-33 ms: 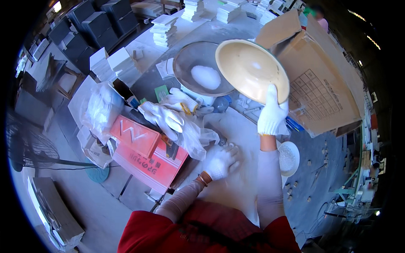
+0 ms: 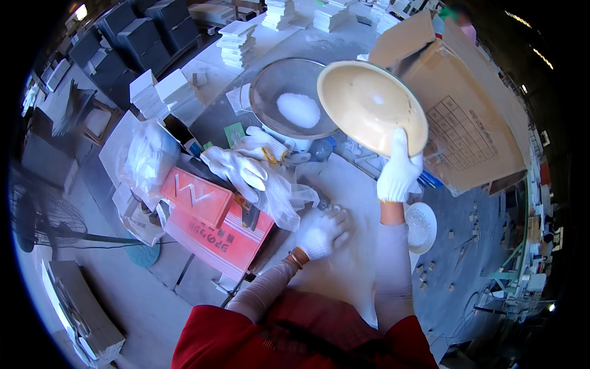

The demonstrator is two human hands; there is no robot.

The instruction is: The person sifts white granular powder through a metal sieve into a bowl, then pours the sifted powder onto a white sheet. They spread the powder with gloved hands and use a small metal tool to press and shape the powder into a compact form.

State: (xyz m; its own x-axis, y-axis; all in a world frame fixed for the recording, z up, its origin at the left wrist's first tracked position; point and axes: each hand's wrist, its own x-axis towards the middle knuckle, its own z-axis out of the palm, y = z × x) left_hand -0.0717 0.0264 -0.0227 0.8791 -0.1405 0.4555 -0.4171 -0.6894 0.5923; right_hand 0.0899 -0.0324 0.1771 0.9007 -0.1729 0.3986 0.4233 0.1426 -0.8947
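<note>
My right hand (image 2: 398,175), in a white knit glove, grips the near rim of a cream-coloured basin (image 2: 369,101), thumb on its inner side. The basin is tilted with its hollow toward me, and only a small white spot shows inside. Left of it, a round sieve (image 2: 264,92) with a dark rim rests on a pale container. A heap of white powder (image 2: 298,111) lies in the sieve. My left hand (image 2: 322,232), also gloved, lies on the dusty white tabletop (image 2: 335,270), fingers slightly apart and holding nothing.
Left of my left hand are a pink-red box (image 2: 215,237), a smaller red box (image 2: 196,195), loose white gloves (image 2: 236,172) and plastic bags (image 2: 147,160). A large cardboard box (image 2: 461,117) stands right. A white bowl of pale grains (image 2: 421,227) sits beside my right forearm. A fan (image 2: 49,215) is far left.
My right hand has shifted the basin slightly right and down, a little farther from the sieve. The left hand stays in place.
</note>
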